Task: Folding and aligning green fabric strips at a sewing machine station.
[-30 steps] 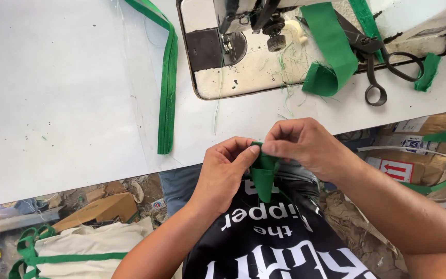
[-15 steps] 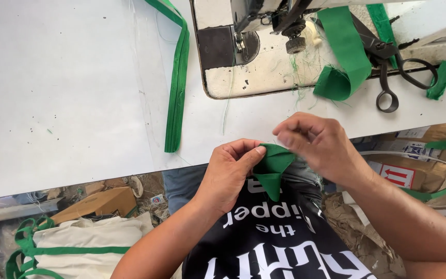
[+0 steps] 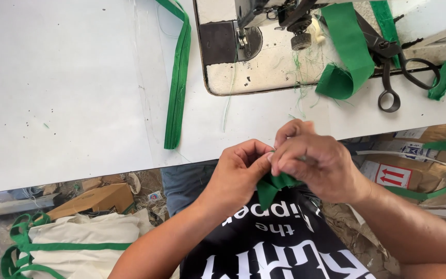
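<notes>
Floor, far left: a pile of cream bags (image 3: 78, 237) with green handles.
Surface (image 3: 63, 88): white, with a long green strap (image 3: 177, 77) lying on it.
Left hand (image 3: 238, 173): pinched on the green strap end (image 3: 272, 187), just below the surface's near edge.
Right hand (image 3: 313, 165): fingers closed on the same strap end, touching the left hand, above the black bag (image 3: 274, 248).
Sewing machine (image 3: 264, 46): upper right, with scissors (image 3: 393, 67) beside a green loop.

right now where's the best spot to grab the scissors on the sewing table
Take the black scissors by the loop handles, coming from the table's near edge. The loops point toward the person and lie bare on the table, while the blades run up under the green strap by the sewing machine.
</notes>
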